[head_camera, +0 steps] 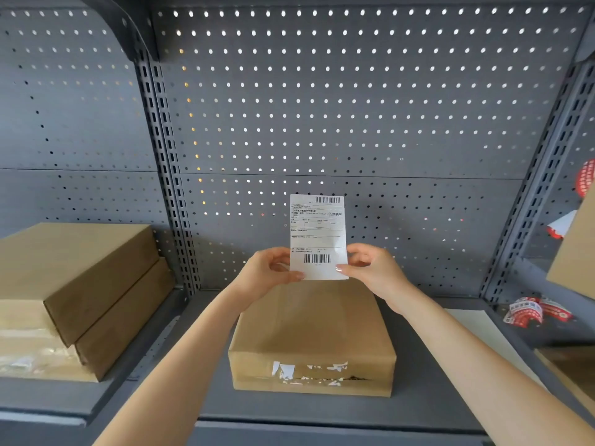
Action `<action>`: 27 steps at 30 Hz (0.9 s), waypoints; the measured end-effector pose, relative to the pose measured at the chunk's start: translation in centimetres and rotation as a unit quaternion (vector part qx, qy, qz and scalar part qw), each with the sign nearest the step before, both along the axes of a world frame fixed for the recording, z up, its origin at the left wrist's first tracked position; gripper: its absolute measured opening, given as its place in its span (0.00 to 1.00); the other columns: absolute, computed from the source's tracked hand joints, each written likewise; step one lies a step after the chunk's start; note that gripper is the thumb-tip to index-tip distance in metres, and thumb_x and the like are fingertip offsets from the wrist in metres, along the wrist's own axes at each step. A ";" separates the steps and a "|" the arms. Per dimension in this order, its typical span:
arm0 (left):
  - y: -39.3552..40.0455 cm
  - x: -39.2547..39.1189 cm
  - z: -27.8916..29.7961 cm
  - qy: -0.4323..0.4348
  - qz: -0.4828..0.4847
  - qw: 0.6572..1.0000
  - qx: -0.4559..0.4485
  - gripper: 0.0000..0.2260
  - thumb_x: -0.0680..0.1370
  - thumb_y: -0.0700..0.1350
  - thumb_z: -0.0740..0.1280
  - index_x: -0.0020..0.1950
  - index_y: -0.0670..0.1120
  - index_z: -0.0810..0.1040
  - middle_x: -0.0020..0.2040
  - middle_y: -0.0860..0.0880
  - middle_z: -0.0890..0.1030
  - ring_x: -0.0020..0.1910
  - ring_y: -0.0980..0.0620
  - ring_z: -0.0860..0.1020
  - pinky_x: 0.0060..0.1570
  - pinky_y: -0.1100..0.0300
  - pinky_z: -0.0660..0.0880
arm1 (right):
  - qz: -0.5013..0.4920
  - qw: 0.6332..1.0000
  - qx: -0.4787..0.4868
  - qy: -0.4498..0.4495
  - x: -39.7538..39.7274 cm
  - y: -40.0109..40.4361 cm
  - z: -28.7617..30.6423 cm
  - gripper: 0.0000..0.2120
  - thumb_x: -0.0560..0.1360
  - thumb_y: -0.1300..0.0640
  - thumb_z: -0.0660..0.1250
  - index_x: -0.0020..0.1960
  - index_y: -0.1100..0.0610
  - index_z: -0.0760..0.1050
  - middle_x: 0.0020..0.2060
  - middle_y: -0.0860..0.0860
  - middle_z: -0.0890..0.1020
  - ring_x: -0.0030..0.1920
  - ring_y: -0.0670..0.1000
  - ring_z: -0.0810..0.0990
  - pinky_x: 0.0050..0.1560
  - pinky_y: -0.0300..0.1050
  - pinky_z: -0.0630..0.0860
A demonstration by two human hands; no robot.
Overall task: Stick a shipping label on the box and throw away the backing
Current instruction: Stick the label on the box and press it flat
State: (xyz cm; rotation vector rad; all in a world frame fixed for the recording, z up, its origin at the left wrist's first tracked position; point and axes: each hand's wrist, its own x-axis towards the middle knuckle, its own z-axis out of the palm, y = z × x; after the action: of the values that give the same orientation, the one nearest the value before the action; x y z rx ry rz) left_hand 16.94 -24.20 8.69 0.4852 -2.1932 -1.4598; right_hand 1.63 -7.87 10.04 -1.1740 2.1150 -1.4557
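Observation:
A white shipping label [318, 230] with two barcodes stands upright in the air, printed side facing me. My left hand [269, 272] pinches its lower left corner and my right hand [372, 268] pinches its lower right corner. Directly below lies a flat brown cardboard box [310, 333] on the grey shelf [428, 381]; torn white label scraps cling to its front edge. The label is above the box's far edge, not touching it. I cannot tell whether the backing is still on the label.
Two stacked brown boxes [80, 284] sit on the left shelf section. A pegboard wall [322, 107] stands behind. To the right lie a white sheet [479, 333], red-and-white tape rolls [534, 312] and part of another box [576, 252].

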 end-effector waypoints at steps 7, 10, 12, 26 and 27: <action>0.5 1.0 -0.4 -0.045 0.006 0.999 -0.006 0.14 0.69 0.38 0.75 0.52 0.49 0.81 0.48 0.51 0.84 0.37 0.55 0.81 0.40 0.66 0.75 | 0.016 0.999 0.045 0.003 0.1 0.4 -1.1 0.13 0.71 0.57 0.73 0.55 0.52 0.78 0.46 0.50 0.85 0.49 0.48 0.81 0.46 0.34 0.69; 0.7 1.3 -0.5 -0.060 0.002 0.998 -0.019 0.13 0.69 0.38 0.75 0.51 0.50 0.81 0.44 0.51 0.84 0.40 0.53 0.80 0.47 0.62 0.77 | 0.017 0.998 0.066 0.015 0.4 0.5 -1.4 0.15 0.71 0.57 0.73 0.57 0.53 0.78 0.47 0.51 0.84 0.50 0.49 0.81 0.44 0.33 0.69; 0.9 1.5 -0.6 -0.069 -0.008 0.997 -0.037 0.14 0.69 0.37 0.75 0.50 0.51 0.81 0.40 0.56 0.84 0.41 0.54 0.80 0.48 0.64 0.77 | 0.019 0.996 0.082 0.023 0.5 0.6 -1.8 0.16 0.70 0.56 0.74 0.58 0.53 0.78 0.46 0.51 0.84 0.50 0.49 0.81 0.44 0.34 0.69; 0.4 2.4 -2.0 -0.196 0.003 0.978 -0.073 0.17 0.66 0.46 0.78 0.54 0.51 0.82 0.44 0.53 0.85 0.45 0.55 0.81 0.56 0.59 0.74 | 0.046 0.986 0.142 0.069 1.4 1.2 -3.4 0.20 0.69 0.54 0.75 0.58 0.53 0.73 0.38 0.45 0.81 0.43 0.46 0.79 0.45 0.36 0.70; 0.5 2.4 -2.0 -0.199 0.006 0.977 -0.077 0.17 0.66 0.46 0.78 0.54 0.51 0.82 0.44 0.53 0.85 0.45 0.55 0.81 0.55 0.59 0.75 | 0.046 0.986 0.144 0.075 1.4 1.2 -3.6 0.19 0.69 0.53 0.75 0.57 0.53 0.73 0.37 0.45 0.81 0.43 0.47 0.79 0.46 0.37 0.71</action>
State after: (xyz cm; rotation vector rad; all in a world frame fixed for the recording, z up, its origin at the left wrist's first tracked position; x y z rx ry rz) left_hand 19.33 -23.68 6.68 0.7907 -2.5809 -1.2554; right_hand 3.07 -6.63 6.49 -1.2810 2.2447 -1.0084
